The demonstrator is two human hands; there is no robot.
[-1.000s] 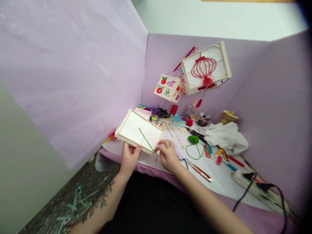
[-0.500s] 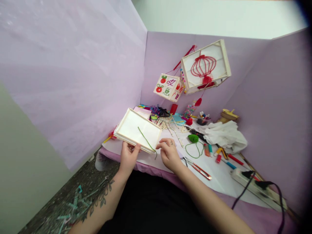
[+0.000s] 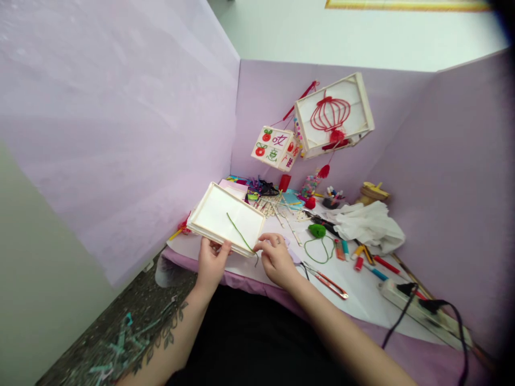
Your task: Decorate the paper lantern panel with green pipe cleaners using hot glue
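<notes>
My left hand (image 3: 213,260) grips the near edge of a white paper panel framed with pale wooden sticks (image 3: 213,212), thumb on the front rim and fingers underneath. Layered edges show below its rim, like a shallow box or stacked frames. Across the white face runs a slanting piece of green yarn (image 3: 237,228), its lower end hanging past the near right corner. At that corner my right hand (image 3: 276,257) has its fingers curled, with thumb and index fingertips closed on the yarn near the rim.
Scissors (image 3: 328,281) lie right of my right hand. Behind them are a green yarn ball (image 3: 316,230), loose wooden sticks (image 3: 277,206) and crumpled white cloth or paper (image 3: 372,225). A power strip (image 3: 422,311) runs along the right. Decorated lanterns (image 3: 333,115) hang at the back partition.
My right hand has moved slightly left and down, its fingertips now at the yarn by the panel's corner. My left hand keeps its hold. The view has shifted slightly.
</notes>
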